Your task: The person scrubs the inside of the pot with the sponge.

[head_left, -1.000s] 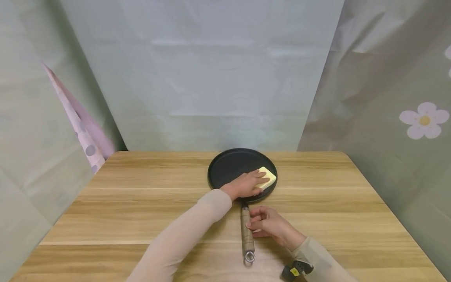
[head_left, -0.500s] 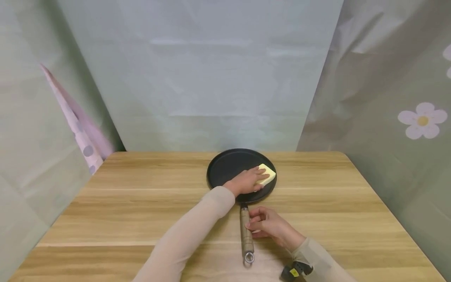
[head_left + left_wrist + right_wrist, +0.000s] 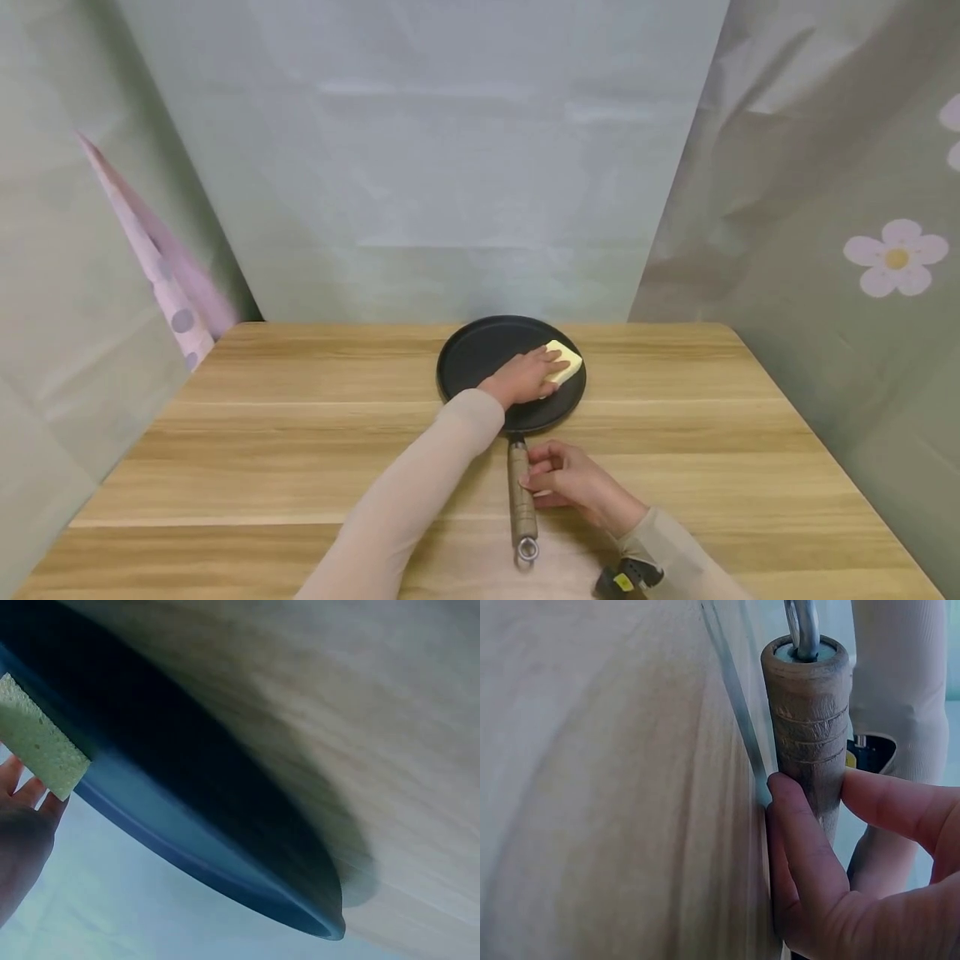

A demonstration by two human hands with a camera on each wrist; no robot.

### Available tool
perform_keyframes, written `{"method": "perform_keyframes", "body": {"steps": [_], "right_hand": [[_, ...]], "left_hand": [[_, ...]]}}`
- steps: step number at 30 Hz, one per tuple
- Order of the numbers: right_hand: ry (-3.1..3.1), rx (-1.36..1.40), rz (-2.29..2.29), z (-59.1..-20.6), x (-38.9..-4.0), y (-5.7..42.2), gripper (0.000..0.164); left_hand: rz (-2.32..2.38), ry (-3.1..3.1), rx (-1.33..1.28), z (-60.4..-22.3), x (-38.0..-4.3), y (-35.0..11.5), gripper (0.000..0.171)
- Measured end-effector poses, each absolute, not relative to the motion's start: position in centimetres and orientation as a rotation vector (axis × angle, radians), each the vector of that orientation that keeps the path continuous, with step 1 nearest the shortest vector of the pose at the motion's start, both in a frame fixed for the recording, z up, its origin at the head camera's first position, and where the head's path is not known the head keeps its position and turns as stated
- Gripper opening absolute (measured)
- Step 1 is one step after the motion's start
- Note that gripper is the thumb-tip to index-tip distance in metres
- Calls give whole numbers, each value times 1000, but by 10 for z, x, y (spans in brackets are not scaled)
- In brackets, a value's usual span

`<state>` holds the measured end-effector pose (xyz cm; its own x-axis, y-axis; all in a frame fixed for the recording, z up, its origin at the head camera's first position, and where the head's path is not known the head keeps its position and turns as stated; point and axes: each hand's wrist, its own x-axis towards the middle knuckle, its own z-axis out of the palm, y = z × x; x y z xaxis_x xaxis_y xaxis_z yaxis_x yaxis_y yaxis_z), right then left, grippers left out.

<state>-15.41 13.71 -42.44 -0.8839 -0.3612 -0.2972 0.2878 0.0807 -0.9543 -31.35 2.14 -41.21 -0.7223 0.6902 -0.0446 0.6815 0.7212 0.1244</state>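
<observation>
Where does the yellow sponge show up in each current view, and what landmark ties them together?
Head: right of centre, below mid-height, under the left hand on the right side of the black pan: the sponge.
Left wrist: at the left edge, upper half, fingertips against it.
Right wrist: not in it.
Shared landmark: the wooden tabletop, lower part of head, upper right of left wrist, left side of right wrist.

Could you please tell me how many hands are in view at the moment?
2: the left hand rests on the pale yellow sponge on the black pan, and the right hand holds the wooden handle.
</observation>
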Motion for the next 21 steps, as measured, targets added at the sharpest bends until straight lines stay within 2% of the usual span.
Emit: {"method": "perform_keyframes", "body": {"steps": [21], "right_hand": [[1926,-59,-1863,-425,-155,135,41]], "left_hand": [[106,2887,945,-413,-338,26,54]]}}
